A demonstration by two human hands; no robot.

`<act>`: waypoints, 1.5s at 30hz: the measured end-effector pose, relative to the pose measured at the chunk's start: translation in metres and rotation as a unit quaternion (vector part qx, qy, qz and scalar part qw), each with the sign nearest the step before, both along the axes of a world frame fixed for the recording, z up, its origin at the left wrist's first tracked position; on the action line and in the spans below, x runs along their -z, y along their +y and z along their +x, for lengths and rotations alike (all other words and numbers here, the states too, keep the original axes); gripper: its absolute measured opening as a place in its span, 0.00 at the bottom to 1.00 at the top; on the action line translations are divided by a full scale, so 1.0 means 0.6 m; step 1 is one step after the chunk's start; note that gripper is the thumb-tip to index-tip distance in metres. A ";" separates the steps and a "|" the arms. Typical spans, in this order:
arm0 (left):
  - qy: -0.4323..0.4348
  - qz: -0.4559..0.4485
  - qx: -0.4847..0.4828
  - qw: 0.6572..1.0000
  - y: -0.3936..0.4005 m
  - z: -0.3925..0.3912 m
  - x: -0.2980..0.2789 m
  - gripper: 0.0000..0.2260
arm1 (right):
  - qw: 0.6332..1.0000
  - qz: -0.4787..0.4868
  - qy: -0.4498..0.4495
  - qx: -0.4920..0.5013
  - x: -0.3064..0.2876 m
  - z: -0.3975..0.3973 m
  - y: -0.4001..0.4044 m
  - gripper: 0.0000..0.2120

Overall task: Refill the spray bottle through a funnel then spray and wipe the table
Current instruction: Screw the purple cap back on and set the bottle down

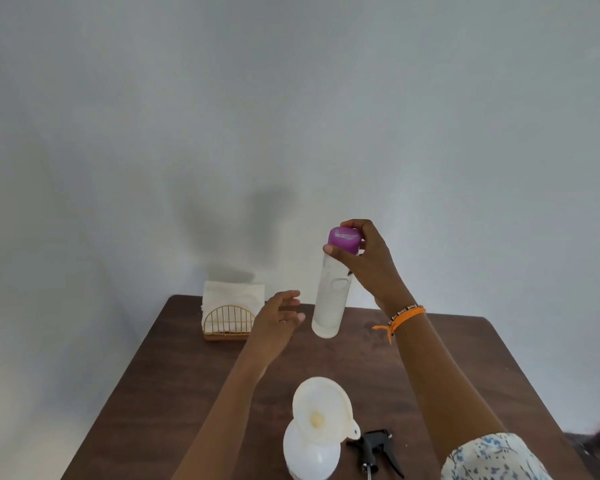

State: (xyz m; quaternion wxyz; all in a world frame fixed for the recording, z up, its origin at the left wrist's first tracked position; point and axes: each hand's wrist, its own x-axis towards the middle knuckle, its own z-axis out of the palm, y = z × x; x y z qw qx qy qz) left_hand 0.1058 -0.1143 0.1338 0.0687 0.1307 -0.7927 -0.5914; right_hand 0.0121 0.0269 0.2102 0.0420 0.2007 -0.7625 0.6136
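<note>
**Ana:** Plain grey wall point(291, 98) at the back, dark wooden table point(187, 375) pushed against it, and we're looking down over both arms.

**Ben:** Right hand point(364, 261) is up high, fingers curled round the purple cap point(343, 240) of a tall clear bottle point(331, 296). It's gripping that cap, and the bottle hangs in the air above the far half of the table, nearly upright, its base tipped slightly toward us.

**Ana:** And the left hand point(278, 320)?

**Ben:** Released, fingers spread and loose, holding nothing, just beside the lower part of the bottle. Touching or not, I can't tell.

**Ana:** Spray bottle point(309, 455) sits at the near edge, white, head off, with a white funnel point(321, 407) seated in its neck, tilted a little to the right.

**Ben:** Its black trigger head point(374, 448) lies flat on the table just right of it, tube pointing toward us.

**Ana:** Far left corner, a gold wire napkin holder point(227, 320) with white napkins point(232, 294) standing in it.

**Ben:** Orange string bracelet point(400, 318) on the right wrist, floral sleeve point(492, 455) lower right.
</note>
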 end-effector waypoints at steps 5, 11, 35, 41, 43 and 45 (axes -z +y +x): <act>-0.060 0.026 -0.031 0.997 -0.022 -0.015 0.057 0.16 | 0.998 0.053 -0.013 0.014 0.077 -0.036 -0.026 0.25; -0.089 0.044 -0.042 0.994 -0.036 -0.040 0.094 0.16 | 0.996 0.083 -0.021 0.027 0.156 -0.069 -0.072 0.26; -0.114 0.086 -0.091 0.986 -0.055 -0.103 0.145 0.16 | 0.991 0.129 0.031 0.017 0.272 -0.141 -0.136 0.31; -0.120 0.087 -0.086 0.985 -0.047 -0.106 0.144 0.16 | 0.992 0.124 -0.015 0.002 0.270 -0.146 -0.128 0.31; -0.116 0.085 -0.084 0.986 -0.045 -0.106 0.141 0.16 | 0.991 0.128 -0.024 -0.001 0.270 -0.145 -0.125 0.31; -0.113 0.078 -0.082 0.987 -0.044 -0.105 0.137 0.16 | 0.991 0.129 -0.036 -0.002 0.267 -0.141 -0.119 0.32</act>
